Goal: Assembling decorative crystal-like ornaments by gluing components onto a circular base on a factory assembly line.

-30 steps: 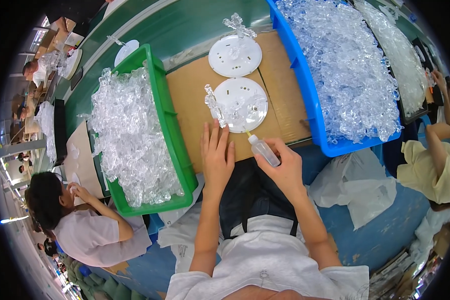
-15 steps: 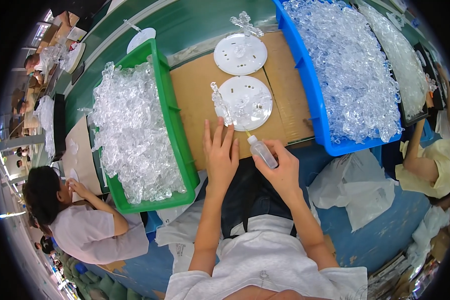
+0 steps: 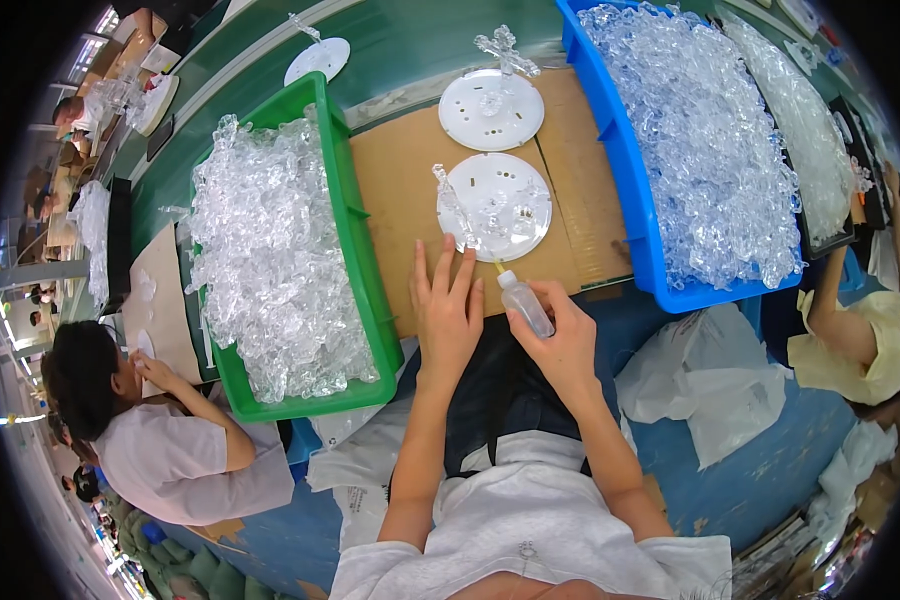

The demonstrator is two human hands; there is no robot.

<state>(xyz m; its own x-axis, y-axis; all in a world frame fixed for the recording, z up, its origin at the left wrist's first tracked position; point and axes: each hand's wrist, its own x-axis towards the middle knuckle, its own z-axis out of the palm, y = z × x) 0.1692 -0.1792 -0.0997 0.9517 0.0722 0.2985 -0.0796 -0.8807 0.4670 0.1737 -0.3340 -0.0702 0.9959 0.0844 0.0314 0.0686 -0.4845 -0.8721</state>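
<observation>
My right hand (image 3: 560,335) is closed round a small clear squeeze bottle (image 3: 526,304) with a white cap and a thin yellowish nozzle. The nozzle tip points at the near rim of a round white disc (image 3: 515,180), which has small holes and clear plastic pieces on it. Fingers spread, my left hand (image 3: 447,310) rests on the cardboard with its fingertips at the disc's lower left edge. Beside those fingertips a clear plastic piece (image 3: 450,200) stands along the disc's left side. Just beyond lies a second white disc (image 3: 470,110), with a clear branched piece (image 3: 508,50) at its far edge.
A green bin (image 3: 345,230) of clear plastic parts stands at left, a blue bin (image 3: 625,160) of similar parts at right. Cardboard (image 3: 395,200) lies between them. Another white disc (image 3: 317,62) sits at the far left. A co-worker (image 3: 160,430) sits at left, another person (image 3: 850,340) at right.
The whole view has shifted slightly, with the bench things a little further right. My hands keep nearly the same pose at the near disc, and the bottle stays in my right hand.
</observation>
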